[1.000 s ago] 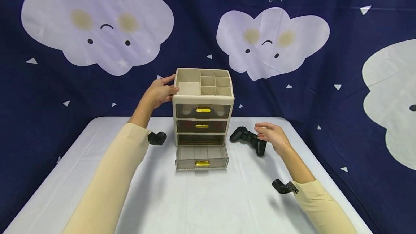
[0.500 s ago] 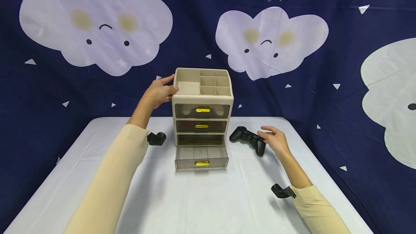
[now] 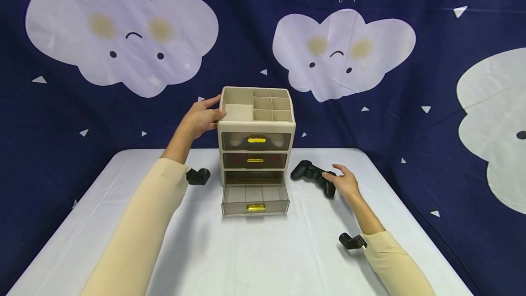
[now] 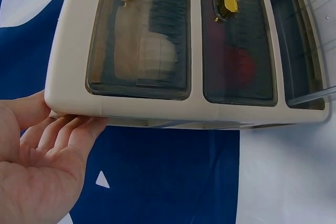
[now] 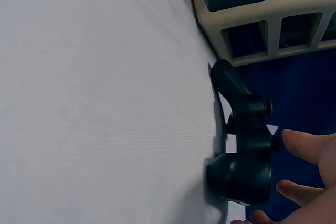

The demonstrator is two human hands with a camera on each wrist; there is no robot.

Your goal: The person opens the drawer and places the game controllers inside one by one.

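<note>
A cream desktop drawer organizer stands at the back of the table, its bottom drawer pulled out. My left hand holds its upper left edge, thumb at the top rim and fingers along the side wall; the left wrist view shows the fingers against that side. A black game controller lies to the right of the organizer. Over its right grip hovers my right hand, thumb and fingers spread. In the right wrist view, the thumb is close to the controller's sticks.
The organizer's two upper drawers, with gold handles, are pushed in; dim contents show through their smoky fronts. Small compartments top it. A white cloth covers the table. Behind hangs a navy curtain with clouds.
My right hand has come down and slightly forward over the controller's right end, its fingers spreading. The left hand stays at the organizer, and the bottom drawer has not moved.
</note>
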